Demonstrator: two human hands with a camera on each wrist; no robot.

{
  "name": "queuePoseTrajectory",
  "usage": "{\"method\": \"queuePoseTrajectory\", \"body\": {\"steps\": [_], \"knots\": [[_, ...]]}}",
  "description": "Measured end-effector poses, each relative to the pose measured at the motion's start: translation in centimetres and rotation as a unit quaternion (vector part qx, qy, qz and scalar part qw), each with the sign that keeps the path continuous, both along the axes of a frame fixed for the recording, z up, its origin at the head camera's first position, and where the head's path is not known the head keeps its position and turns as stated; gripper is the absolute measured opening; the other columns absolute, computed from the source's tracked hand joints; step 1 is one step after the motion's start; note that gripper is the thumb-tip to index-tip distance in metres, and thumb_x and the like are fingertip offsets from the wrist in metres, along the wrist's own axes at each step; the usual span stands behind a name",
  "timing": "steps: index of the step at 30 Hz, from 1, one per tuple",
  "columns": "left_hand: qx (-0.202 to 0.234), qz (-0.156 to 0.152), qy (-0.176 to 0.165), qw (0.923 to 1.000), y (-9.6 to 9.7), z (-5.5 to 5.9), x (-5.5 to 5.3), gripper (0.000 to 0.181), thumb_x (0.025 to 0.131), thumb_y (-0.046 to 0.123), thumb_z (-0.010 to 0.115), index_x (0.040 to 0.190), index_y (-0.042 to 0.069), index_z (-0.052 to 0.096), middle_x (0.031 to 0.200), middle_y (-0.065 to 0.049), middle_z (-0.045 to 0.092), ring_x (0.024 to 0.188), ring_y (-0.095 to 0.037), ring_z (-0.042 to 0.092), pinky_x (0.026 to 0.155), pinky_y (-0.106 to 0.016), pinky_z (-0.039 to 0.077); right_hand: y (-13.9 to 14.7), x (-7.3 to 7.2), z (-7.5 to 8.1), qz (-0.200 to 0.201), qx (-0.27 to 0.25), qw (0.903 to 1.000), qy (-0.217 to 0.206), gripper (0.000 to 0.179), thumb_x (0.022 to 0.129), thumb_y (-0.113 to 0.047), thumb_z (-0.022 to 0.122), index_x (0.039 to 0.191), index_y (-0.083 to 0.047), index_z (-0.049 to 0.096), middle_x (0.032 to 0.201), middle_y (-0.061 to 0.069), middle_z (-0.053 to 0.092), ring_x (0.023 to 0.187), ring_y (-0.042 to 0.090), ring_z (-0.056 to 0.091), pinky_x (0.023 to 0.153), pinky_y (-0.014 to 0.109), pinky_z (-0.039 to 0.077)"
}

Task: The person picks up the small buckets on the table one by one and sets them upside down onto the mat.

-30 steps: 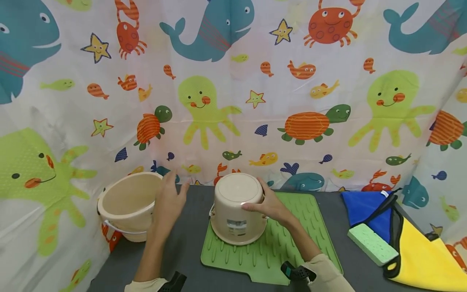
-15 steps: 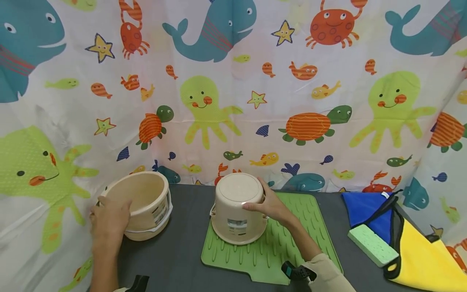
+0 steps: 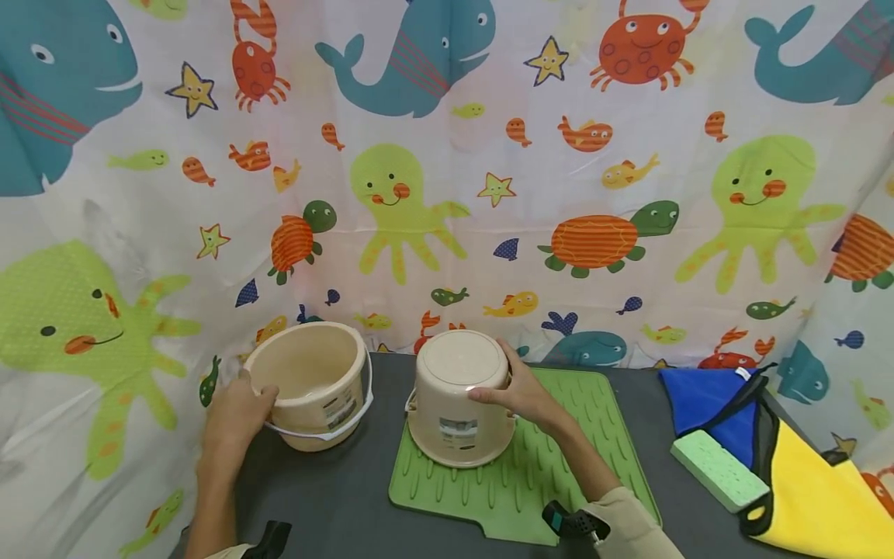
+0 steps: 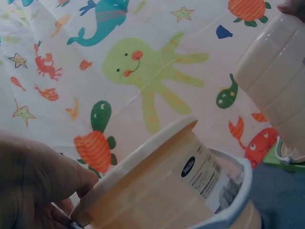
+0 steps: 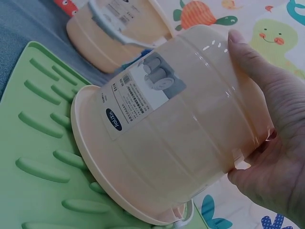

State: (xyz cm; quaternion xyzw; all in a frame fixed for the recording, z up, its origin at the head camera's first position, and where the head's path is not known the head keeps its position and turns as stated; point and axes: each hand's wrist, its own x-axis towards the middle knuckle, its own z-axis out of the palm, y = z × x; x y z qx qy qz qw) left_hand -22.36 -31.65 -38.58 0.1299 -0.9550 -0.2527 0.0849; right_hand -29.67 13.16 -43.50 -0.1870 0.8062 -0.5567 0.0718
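A beige plastic bucket [image 3: 310,418] with a white handle stands mouth up at the left in the head view. My left hand [image 3: 237,411] grips the left side of its rim; in the left wrist view the thumb [image 4: 86,183] lies at the rim's edge. Right of it, a second beige bucket [image 3: 454,400] sits upside down on a green ribbed mat [image 3: 569,473]. My right hand [image 3: 517,392] holds this one near its raised base, thumb in front, other fingers behind it. The right wrist view shows its printed label [image 5: 143,93] and its rim down on the mat.
On the dark tabletop [image 3: 349,505], to the right, lie a light green sponge [image 3: 721,470] and blue [image 3: 705,396] and yellow [image 3: 824,497] cloths with black edging. A white curtain [image 3: 447,233] printed with sea animals hangs behind and along the left.
My left hand has gone from the upright bucket's right side to its left rim. That bucket has shifted right and turned, its handle now toward the right. My right hand and the inverted bucket stay put.
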Motion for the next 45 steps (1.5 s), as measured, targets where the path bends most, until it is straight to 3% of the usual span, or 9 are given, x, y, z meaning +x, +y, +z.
{"method": "queuePoseTrajectory", "body": {"steps": [6, 9, 15, 21, 28, 32, 38, 42, 45], "knots": [[0.047, 0.003, -0.019, 0.9987, 0.3, -0.1, -0.9, 0.067, 0.106, 0.033, 0.042, 0.154, -0.011, 0.031, 0.147, -0.043, 0.047, 0.128, -0.062, 0.052, 0.101, -0.070, 0.047, -0.2, -0.1, -0.1, 0.000, -0.006, 1.0000, -0.006, 0.124, 0.084, -0.046, 0.086, 0.170, -0.022, -0.001, 0.172, 0.018, 0.023, 0.158, 0.044, 0.029, 0.114, 0.067, 0.044], [0.042, 0.002, -0.012, 0.9991, 0.1, -0.1, -1.0, 0.060, 0.105, 0.032, 0.042, 0.139, -0.017, 0.045, 0.129, -0.043, 0.060, 0.115, -0.061, 0.059, 0.091, -0.066, 0.051, -0.2, -0.1, -0.2, 0.002, -0.006, 1.0000, -0.007, 0.125, 0.084, -0.046, 0.086, 0.169, -0.022, -0.002, 0.172, 0.018, 0.023, 0.158, 0.043, 0.029, 0.115, 0.067, 0.043], [0.060, 0.007, 0.020, 0.9979, 0.2, -0.4, -1.1, 0.038, 0.100, 0.024, 0.049, 0.113, -0.008, 0.065, 0.068, -0.010, 0.073, 0.070, -0.026, 0.068, 0.058, -0.034, 0.042, 0.0, -0.2, -0.2, 0.002, -0.006, 1.0000, -0.003, 0.125, 0.085, -0.046, 0.085, 0.169, -0.021, -0.003, 0.172, 0.017, 0.023, 0.158, 0.042, 0.030, 0.117, 0.067, 0.041], [0.067, 0.009, 0.041, 0.9969, 1.1, 0.1, -0.9, 0.035, 0.100, 0.023, 0.050, 0.108, -0.007, 0.067, 0.063, -0.007, 0.070, 0.064, -0.024, 0.065, 0.053, -0.034, 0.039, 0.2, -0.1, 0.2, 0.011, 0.003, 0.9999, 0.003, 0.127, 0.086, -0.047, 0.084, 0.169, -0.017, -0.006, 0.173, 0.021, 0.019, 0.158, 0.045, 0.027, 0.115, 0.069, 0.042], [0.035, 0.014, 0.108, 0.9934, 2.5, 2.5, 0.8, 0.028, 0.099, 0.021, 0.054, 0.101, -0.002, 0.070, 0.062, -0.006, 0.068, 0.063, -0.028, 0.064, 0.053, -0.038, 0.044, 0.0, 0.2, 1.2, 0.007, 0.045, 0.9986, 0.026, 0.130, 0.084, -0.053, 0.084, 0.169, -0.015, -0.007, 0.175, 0.021, 0.011, 0.160, 0.047, 0.021, 0.114, 0.072, 0.041], [0.034, 0.011, 0.147, 0.9884, 3.6, 4.6, 2.2, 0.027, 0.099, 0.018, 0.053, 0.110, 0.001, 0.071, 0.069, -0.010, 0.068, 0.061, -0.023, 0.058, 0.052, -0.032, 0.040, -0.3, 0.9, 2.8, -0.019, 0.075, 0.9924, 0.096, 0.121, 0.086, -0.048, 0.084, 0.170, -0.014, 0.004, 0.176, 0.020, 0.009, 0.162, 0.047, 0.013, 0.123, 0.074, 0.025], [0.034, 0.006, 0.206, 0.9779, 6.5, 7.6, 4.4, 0.040, 0.100, 0.018, 0.057, 0.138, 0.005, 0.067, 0.104, -0.026, 0.077, 0.076, -0.029, 0.067, 0.055, -0.025, 0.043, -1.1, 3.1, 7.3, -0.014, 0.040, 0.9796, 0.197, 0.076, 0.102, -0.026, 0.069, 0.166, -0.015, 0.029, 0.174, 0.016, 0.022, 0.161, 0.043, 0.021, 0.124, 0.070, 0.027], [0.035, -0.047, 0.262, 0.9632, 9.5, 9.3, 5.8, 0.042, 0.101, 0.010, 0.060, 0.142, 0.002, 0.063, 0.113, -0.029, 0.076, 0.079, -0.032, 0.072, 0.056, -0.023, 0.053, -1.3, 5.0, 10.9, 0.024, -0.018, 0.9789, 0.202, 0.058, 0.110, -0.021, 0.055, 0.163, -0.012, 0.035, 0.172, 0.016, 0.030, 0.157, 0.041, 0.034, 0.121, 0.060, 0.039], [0.032, -0.100, 0.296, 0.9494, 11.8, 10.0, 6.4, 0.042, 0.099, 0.005, 0.061, 0.141, 0.000, 0.064, 0.113, -0.028, 0.076, 0.079, -0.033, 0.075, 0.062, -0.037, 0.064, -1.0, 6.4, 13.4, 0.040, -0.046, 0.9782, 0.199, 0.051, 0.113, -0.023, 0.045, 0.162, -0.010, 0.038, 0.168, 0.016, 0.037, 0.150, 0.041, 0.046, 0.109, 0.053, 0.053]]}}
